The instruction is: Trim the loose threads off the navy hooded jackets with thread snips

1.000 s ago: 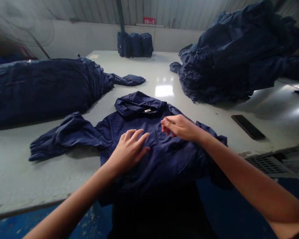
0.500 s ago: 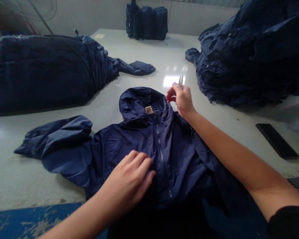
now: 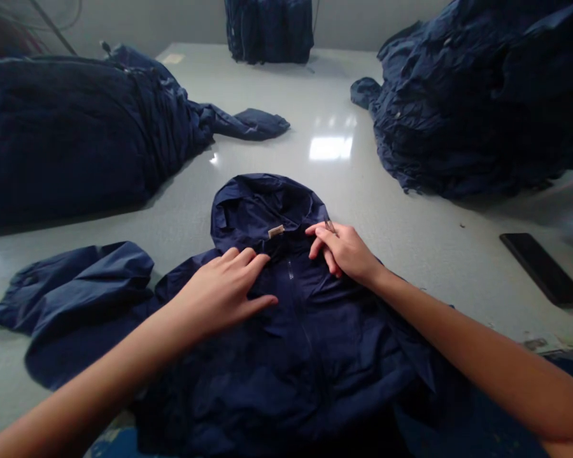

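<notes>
A navy hooded jacket [image 3: 267,375] lies front up before me, its zipper running down the middle and a small pale label [image 3: 275,232] at the neck. My left hand [image 3: 233,283] rests on the chest just below the collar, thumb and fingers apart, with nothing seen in it. On the right of the collar is my right hand [image 3: 346,251], fingers curled. It keeps hold of thread snips [image 3: 331,226]; only a short metal part shows above the index finger, the rest hidden in the palm. One sleeve [image 3: 86,286] stretches out to the left.
Large piles of navy garments stand on the table, one at the left [image 3: 67,133] and one at the right [image 3: 468,108]. A folded stack [image 3: 270,32] sits at the far end. A black phone [image 3: 544,268] lies near the right edge.
My left hand has moved up the jacket to just below the collar. My right hand has come down from beside the hood onto the collar, its snips tilting lower.
</notes>
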